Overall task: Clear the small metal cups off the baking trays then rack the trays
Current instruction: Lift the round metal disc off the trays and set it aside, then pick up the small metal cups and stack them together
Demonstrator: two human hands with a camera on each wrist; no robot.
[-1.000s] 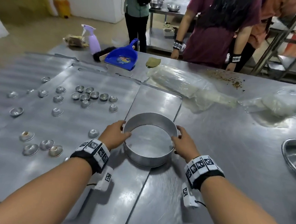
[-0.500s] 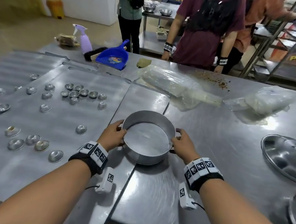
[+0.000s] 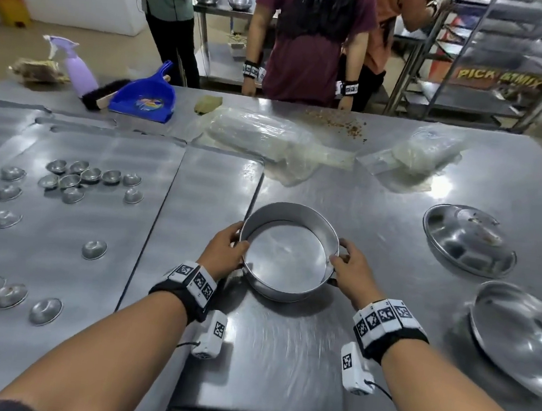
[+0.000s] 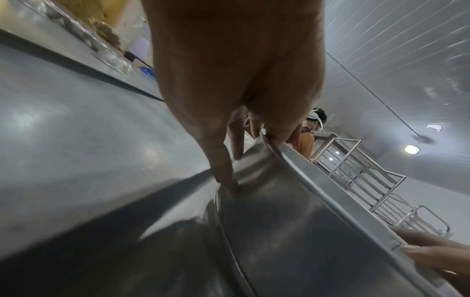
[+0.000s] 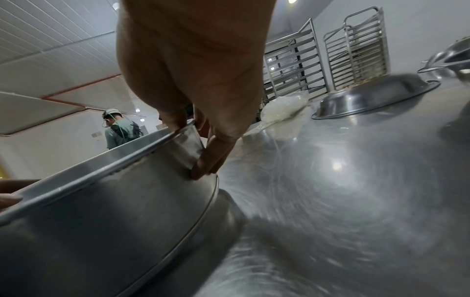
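Note:
A round metal pan (image 3: 282, 292) sits on the steel table (image 3: 376, 235), just right of the baking trays. My left hand (image 3: 225, 250) grips its left rim, thumb inside and fingers on the outer wall (image 4: 292, 211). My right hand (image 3: 349, 272) grips the right rim the same way, seen close against the pan's side (image 5: 114, 211). Several small metal cups (image 3: 80, 175) lie scattered on the wide baking tray (image 3: 60, 251) at the left. A narrower tray (image 3: 196, 214) next to it carries no cups.
Upturned metal lids (image 3: 468, 241) and a bowl (image 3: 521, 339) lie at the right. Plastic bags (image 3: 269, 135), a blue dustpan (image 3: 147, 97), brush and purple spray bottle (image 3: 77, 67) line the far edge. Three people stand beyond the table. Tray racks (image 3: 508, 62) stand at the back right.
Both hands have carried the round pan to the right, off the narrow tray and onto the bare table. The view has swung right with it.

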